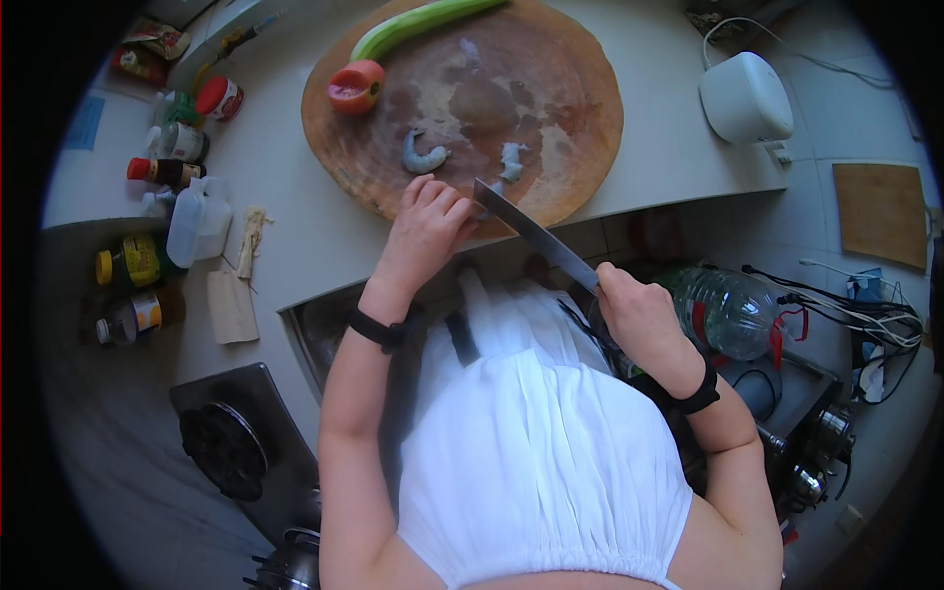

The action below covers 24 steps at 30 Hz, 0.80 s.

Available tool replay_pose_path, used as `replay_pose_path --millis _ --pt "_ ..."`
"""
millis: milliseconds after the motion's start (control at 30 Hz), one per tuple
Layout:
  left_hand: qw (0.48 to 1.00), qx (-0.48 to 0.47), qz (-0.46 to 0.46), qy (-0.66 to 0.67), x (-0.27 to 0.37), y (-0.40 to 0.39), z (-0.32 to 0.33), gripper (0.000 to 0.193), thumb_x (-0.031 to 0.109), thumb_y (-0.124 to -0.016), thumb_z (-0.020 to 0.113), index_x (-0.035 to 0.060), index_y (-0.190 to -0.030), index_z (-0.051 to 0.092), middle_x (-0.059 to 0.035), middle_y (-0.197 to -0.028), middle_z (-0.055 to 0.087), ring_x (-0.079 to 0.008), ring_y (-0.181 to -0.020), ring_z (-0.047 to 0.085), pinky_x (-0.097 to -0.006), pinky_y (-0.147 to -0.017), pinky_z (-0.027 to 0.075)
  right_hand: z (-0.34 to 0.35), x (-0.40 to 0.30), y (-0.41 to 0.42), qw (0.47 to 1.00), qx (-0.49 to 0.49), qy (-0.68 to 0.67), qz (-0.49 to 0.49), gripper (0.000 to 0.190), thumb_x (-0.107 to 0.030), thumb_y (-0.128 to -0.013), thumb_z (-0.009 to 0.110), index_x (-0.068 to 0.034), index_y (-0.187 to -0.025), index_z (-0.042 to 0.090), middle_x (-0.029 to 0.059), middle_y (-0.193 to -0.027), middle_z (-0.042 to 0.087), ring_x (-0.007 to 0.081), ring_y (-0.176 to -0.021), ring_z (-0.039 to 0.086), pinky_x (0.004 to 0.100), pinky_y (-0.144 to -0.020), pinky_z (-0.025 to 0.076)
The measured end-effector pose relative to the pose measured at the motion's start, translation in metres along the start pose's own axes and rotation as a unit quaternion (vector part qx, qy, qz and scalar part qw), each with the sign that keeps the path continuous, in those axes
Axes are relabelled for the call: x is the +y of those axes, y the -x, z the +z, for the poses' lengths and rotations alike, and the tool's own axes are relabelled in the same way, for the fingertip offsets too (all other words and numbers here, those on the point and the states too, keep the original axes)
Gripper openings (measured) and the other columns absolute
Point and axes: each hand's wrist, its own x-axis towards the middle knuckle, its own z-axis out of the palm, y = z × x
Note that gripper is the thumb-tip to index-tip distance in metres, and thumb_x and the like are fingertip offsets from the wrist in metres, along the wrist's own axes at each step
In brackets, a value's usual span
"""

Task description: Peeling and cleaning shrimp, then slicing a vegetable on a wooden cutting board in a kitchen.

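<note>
A round wooden chopping board [575, 81] lies on the white counter. My right hand [649, 324] grips a kitchen knife [542, 240], its blade slanting up and left to the board's near edge. Beside the blade tip, my left hand [431, 232] rests its bent fingers at that edge, on or by a greyish piece partly hidden there. A curled peeled shrimp [424, 156] lies just beyond my left fingers. Pale shrimp pieces [511, 161] are beyond the blade. At the board's far left are a cut tomato [357, 87] and a long peeled green vegetable [413, 26].
Left on the counter stand sauce bottles [166, 172], a red-lidded jar [219, 98] and a translucent plastic container [199, 221]. A gas hob [243, 442] is at lower left. To the right are a white appliance [746, 96] and, lower, a large water bottle [726, 313] near tangled cables.
</note>
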Motion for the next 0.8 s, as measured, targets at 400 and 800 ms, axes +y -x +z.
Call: replay_pose_path --millis 400,800 --pt "0.998 -0.043 0.019 -0.046 -0.007 0.002 -0.011 0.020 0.017 -0.076 0.072 0.0069 -0.089 0.061 -0.0079 -0.091 0.059 -0.0262 -0.098 0.055 -0.0416 -0.101 0.037 0.003 -0.016 -0.011 0.999 -0.016 0.047 0.007 0.012 -0.002 -0.083 0.055 -0.004 -0.093 0.047 0.0143 -0.075 0.059 0.0343 -0.064 0.066 0.0419 -0.056 0.054" --pt "0.983 -0.016 -0.131 0.125 -0.012 -0.002 -0.036 0.012 0.013 -0.084 0.068 0.0045 -0.086 0.061 -0.0097 -0.081 0.061 -0.0263 -0.080 0.059 -0.0348 -0.076 0.046 0.001 -0.001 -0.032 1.000 0.009 0.017 -0.015 0.012 -0.003 -0.083 0.054 -0.004 -0.093 0.049 0.0155 -0.081 0.063 0.0335 -0.072 0.068 0.0416 -0.062 0.055"
